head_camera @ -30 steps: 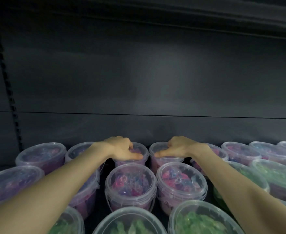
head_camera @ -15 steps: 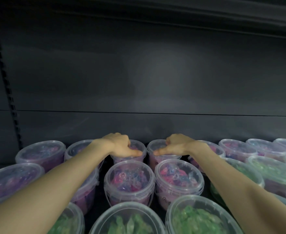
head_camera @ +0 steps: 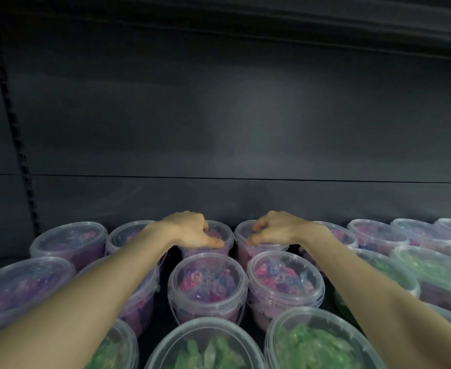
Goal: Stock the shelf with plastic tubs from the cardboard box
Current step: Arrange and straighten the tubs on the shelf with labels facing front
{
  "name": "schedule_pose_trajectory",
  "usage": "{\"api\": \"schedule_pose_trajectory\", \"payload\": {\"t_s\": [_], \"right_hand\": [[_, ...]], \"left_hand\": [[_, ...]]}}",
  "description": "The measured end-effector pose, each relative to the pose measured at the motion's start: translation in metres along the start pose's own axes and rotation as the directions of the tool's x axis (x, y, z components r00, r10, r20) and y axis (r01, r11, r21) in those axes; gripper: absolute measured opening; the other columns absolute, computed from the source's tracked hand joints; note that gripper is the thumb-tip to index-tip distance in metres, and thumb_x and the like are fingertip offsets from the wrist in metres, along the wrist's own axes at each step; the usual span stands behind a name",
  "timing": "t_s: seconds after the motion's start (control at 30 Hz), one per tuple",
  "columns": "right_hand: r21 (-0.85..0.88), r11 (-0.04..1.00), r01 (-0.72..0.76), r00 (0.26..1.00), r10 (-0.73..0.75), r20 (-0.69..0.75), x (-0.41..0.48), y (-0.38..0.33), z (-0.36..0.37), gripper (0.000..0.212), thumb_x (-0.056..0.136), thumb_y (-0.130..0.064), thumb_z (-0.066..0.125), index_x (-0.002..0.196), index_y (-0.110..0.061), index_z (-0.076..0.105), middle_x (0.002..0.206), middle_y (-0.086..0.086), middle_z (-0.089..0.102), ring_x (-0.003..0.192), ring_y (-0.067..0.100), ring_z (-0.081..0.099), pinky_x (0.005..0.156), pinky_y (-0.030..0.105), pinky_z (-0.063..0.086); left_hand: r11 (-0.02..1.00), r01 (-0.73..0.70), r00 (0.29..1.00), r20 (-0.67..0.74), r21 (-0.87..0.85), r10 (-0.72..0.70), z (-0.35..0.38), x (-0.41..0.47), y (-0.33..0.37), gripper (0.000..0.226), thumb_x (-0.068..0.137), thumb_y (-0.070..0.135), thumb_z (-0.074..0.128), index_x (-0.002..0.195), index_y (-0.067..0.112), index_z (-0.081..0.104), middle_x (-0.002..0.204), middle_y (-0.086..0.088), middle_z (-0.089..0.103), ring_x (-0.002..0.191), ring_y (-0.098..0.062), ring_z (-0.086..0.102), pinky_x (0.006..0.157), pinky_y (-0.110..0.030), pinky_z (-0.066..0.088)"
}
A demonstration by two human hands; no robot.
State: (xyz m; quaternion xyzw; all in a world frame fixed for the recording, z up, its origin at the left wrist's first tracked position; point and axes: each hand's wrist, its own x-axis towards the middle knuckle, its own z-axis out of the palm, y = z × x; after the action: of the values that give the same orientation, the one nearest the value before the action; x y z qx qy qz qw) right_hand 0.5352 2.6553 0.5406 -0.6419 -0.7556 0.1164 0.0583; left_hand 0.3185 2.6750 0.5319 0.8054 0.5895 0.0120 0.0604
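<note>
Tubs (head_camera: pixel 207 283) are filling most of the shelf (head_camera: pixel 245 201), so stocking is looking nearly done. Left hand (head_camera: pixel 192 230) is gripping a back-row tub (head_camera: pixel 220 230), fingers curled over its lid; right hand (head_camera: pixel 275 229) is gripping the neighbour tub (head_camera: pixel 243 231) likewise. The box is out of view.

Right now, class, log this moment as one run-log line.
phase: placing | left hand: grips left back tub | right hand: grips right back tub | front row: green tubs

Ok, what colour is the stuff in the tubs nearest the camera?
Green, seen through the clear lids of the front tubs, in the head view.
</note>
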Motion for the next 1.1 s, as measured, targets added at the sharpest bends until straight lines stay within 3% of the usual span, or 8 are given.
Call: {"api": "schedule_pose_trajectory", "payload": {"t_s": [0.17,0.3,0.4,0.5,0.7,0.87,1.03,1.1], "right_hand": [[-0.039,0.999,-0.012,1.000,0.013,0.017,0.001,-0.001,0.003,0.048,0.082,-0.051,0.056,0.122,-0.025,0.060,0.131,0.000,0.057,0.119,0.023,0.050,0.099,0.035,0.041],[-0.038,0.999,0.015,0.999,-0.013,0.040,-0.006,0.001,0.008,0.055,0.088,-0.055,0.050,0.132,-0.022,0.052,0.138,0.000,0.051,0.124,0.021,0.048,0.103,0.033,0.037],[0.053,0.998,0.034,0.991,-0.027,-0.132,-0.018,-0.001,0.008,0.044,0.086,-0.050,0.057,0.117,-0.019,0.064,0.120,0.005,0.063,0.107,0.023,0.058,0.096,0.035,0.046],[0.098,0.990,0.098,0.946,-0.062,-0.317,-0.041,-0.005,-0.002,0.027,0.085,-0.040,0.061,0.098,-0.019,0.070,0.102,0.007,0.069,0.095,0.024,0.062,0.087,0.037,0.050],[0.088,0.977,0.195,0.896,-0.141,-0.420,-0.115,-0.008,-0.001,0.012,0.084,-0.028,0.059,0.086,-0.023,0.069,0.092,0.004,0.071,0.091,0.025,0.064,0.085,0.035,0.051],[0.149,0.945,0.291,0.892,-0.211,-0.400,-0.186,0.001,0.028,0.013,0.084,-0.027,0.060,0.089,-0.021,0.070,0.093,0.001,0.072,0.091,0.020,0.065,0.083,0.036,0.052],[0.189,0.922,0.338,0.875,-0.234,-0.424,-0.237,0.006,0.063,0.034,0.082,-0.047,0.061,0.102,-0.020,0.068,0.115,-0.002,0.063,0.112,0.021,0.051,0.095,0.039,0.043],[0.181,0.919,0.349,0.860,-0.238,-0.451,-0.249,0.005,0.073,0.047,0.078,-0.055,0.060,0.110,-0.022,0.065,0.122,-0.006,0.057,0.117,0.019,0.041,0.100,0.038,0.037]], "left_hand": [[1.000,0.000,1.000,-0.025,0.016,0.001,0.003,0.000,0.003,0.069,0.076,0.071,0.050,0.124,0.022,0.056,0.128,0.000,0.058,0.114,-0.023,0.054,0.091,-0.032,0.044],[0.998,-0.044,0.995,-0.094,-0.052,0.039,0.005,-0.007,0.008,0.048,0.081,0.058,0.057,0.108,0.019,0.058,0.115,-0.002,0.055,0.101,-0.020,0.052,0.080,-0.029,0.041],[0.990,-0.080,0.987,-0.145,-0.116,0.062,0.004,-0.018,0.013,0.024,0.082,0.047,0.062,0.085,0.024,0.055,0.105,-0.001,0.054,0.093,-0.019,0.052,0.077,-0.030,0.043],[0.990,-0.087,0.970,-0.237,-0.110,0.059,-0.006,-0.040,0.021,0.016,0.081,0.043,0.061,0.074,0.029,0.056,0.098,-0.003,0.060,0.089,-0.024,0.059,0.079,-0.033,0.049],[0.968,-0.165,0.892,-0.447,-0.190,0.064,-0.010,-0.120,0.050,0.017,0.083,0.038,0.060,0.072,0.027,0.062,0.073,0.005,0.066,0.075,-0.019,0.062,0.074,-0.036,0.052],[0.944,-0.175,0.854,-0.521,-0.280,0.004,0.025,-0.199,0.078,0.018,0.084,0.037,0.063,0.075,0.022,0.065,0.076,0.005,0.068,0.072,-0.012,0.063,0.071,-0.034,0.052],[0.942,-0.159,0.795,-0.604,-0.297,-0.056,0.070,-0.250,0.097,0.025,0.084,0.044,0.060,0.089,0.021,0.067,0.095,0.005,0.064,0.091,-0.015,0.058,0.081,-0.037,0.048],[0.950,-0.160,0.771,-0.635,-0.268,-0.050,0.084,-0.258,0.099,0.034,0.083,0.046,0.060,0.103,0.019,0.066,0.109,0.005,0.063,0.105,-0.018,0.055,0.092,-0.038,0.043]]}}
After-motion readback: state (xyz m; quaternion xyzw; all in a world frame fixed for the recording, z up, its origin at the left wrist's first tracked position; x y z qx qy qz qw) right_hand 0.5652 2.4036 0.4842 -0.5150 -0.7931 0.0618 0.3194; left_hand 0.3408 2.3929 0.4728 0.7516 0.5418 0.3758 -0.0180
